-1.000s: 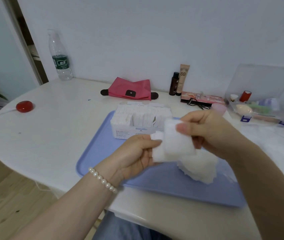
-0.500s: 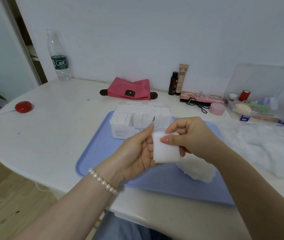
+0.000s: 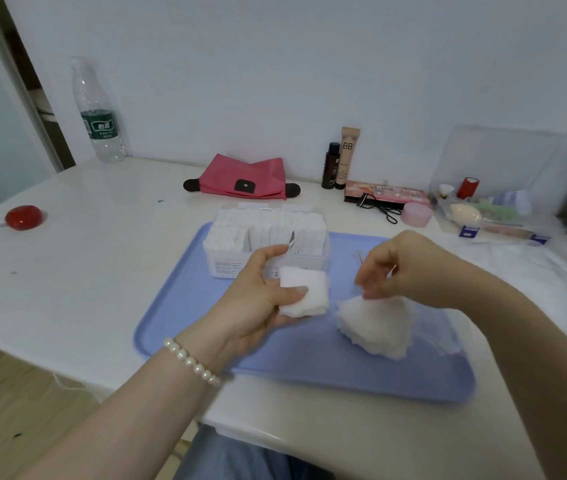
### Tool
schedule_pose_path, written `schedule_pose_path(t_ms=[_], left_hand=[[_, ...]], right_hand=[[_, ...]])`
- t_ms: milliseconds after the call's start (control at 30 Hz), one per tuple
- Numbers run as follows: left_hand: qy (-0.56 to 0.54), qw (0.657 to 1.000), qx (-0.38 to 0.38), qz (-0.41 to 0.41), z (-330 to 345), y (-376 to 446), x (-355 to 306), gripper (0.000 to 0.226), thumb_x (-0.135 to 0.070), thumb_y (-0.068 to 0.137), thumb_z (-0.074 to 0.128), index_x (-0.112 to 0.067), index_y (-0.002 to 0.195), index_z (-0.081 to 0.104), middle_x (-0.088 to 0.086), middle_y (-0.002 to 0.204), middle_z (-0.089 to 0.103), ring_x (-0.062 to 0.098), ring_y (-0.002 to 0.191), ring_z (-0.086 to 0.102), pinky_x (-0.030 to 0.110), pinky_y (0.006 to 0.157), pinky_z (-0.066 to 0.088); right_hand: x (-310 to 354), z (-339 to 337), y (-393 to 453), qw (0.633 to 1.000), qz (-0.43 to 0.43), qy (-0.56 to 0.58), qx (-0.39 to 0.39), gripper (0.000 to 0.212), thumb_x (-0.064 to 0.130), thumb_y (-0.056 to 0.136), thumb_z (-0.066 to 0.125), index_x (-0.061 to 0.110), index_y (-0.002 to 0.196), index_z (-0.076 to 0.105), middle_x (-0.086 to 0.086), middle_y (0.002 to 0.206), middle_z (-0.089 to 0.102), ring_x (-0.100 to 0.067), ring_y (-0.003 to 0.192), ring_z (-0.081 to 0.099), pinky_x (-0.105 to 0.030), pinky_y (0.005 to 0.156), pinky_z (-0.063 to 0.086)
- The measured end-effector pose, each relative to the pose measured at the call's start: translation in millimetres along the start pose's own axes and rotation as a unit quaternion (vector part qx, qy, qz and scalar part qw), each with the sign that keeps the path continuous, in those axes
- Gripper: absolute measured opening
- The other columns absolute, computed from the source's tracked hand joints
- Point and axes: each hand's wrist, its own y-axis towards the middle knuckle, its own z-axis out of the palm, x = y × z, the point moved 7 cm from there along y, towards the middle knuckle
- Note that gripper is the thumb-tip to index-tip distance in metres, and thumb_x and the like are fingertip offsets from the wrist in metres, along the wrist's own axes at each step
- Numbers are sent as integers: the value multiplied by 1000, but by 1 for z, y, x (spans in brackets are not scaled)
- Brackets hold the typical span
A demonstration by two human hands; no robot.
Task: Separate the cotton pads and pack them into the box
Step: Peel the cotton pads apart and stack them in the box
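Observation:
My left hand holds a small stack of white cotton pads between thumb and fingers, just in front of the box. The white box stands at the far left of the blue tray and is packed with upright pads. A loose pile of cotton pads lies on the tray to the right. My right hand hovers over that pile. Its blurred thumb and fingertips pinch together at the pile's top, where the top pad rises to a peak.
Along the wall stand a water bottle, a pink pouch, two cosmetic tubes and a palette. A clear organiser box and white wadding are on the right. A red round object sits far left.
My right hand has let go of the pads in my left hand and moved right and down to the loose pile. My left hand still holds its stack.

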Motion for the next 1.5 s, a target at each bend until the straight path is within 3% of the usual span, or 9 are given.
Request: schedule_pose_path(t_ms=[200,300,467,567,667,967,1267,1367,1500], left_hand=[[109,993,18,49,7,-1,-2,28,18,86,48,-7,74,54,16,85,55,27,73,61,27,56,56],[129,991,8,42,5,-2,-1,37,20,85,44,-2,64,65,11,75,65,19,66,65,22,56,55],[98,993,-46,43,-5,-2,-5,27,11,90,45,-2,84,68,20,110,63,26,86,66,27,61,58],[102,990,-82,56,-14,-4,-10,20,6,89,52,-6,95,68,17,114,63,28,95,66,29,67,60],[126,985,-94,66,-20,-6,-13,22,2,88,57,-7,105,66,12,112,65,24,94,68,29,69,59],[122,988,-73,64,-15,-6,-9,52,-27,63,77,-5,109,65,9,109,68,21,96,68,33,76,58],[125,986,-89,59,-20,-4,-7,51,1,66,78,-6,113,61,12,106,69,26,96,67,35,76,58],[187,974,-112,55,-34,-3,-9,49,-3,64,82,-11,108,62,9,104,69,23,91,66,34,74,56],[357,923,-129,60,-39,-5,-12,50,-14,66,83,-16,108,58,3,108,63,21,97,61,36,82,52]], right_hand=[[-6,26,-18,978,28,-173,113,54,35,64,83,34,111,56,14,104,48,-10,100,50,-23,84,44],[-8,33,-15,980,11,-184,75,37,26,71,75,28,104,56,7,104,53,-14,96,52,-27,82,47],[-6,17,-6,998,-6,13,-63,16,16,78,68,12,69,56,3,67,51,-11,61,47,-14,52,35],[-12,13,-4,964,41,234,-115,9,5,82,65,-1,79,60,-8,73,55,-17,61,54,-18,48,48],[-16,21,-1,924,87,360,-93,12,4,85,60,2,97,62,-14,91,62,-23,72,63,-37,53,58],[-4,40,-3,815,100,571,22,33,38,86,54,14,105,67,-10,93,72,-27,76,70,-36,52,55],[15,62,0,858,84,501,75,17,2,89,55,3,106,59,-11,76,67,-21,60,67,-33,54,58],[4,39,1,944,31,328,11,11,0,81,66,8,88,64,-8,67,64,-12,54,63,-27,54,54],[19,38,-18,986,-78,27,144,34,-6,73,70,27,78,68,11,80,64,10,64,55,-10,63,42]])
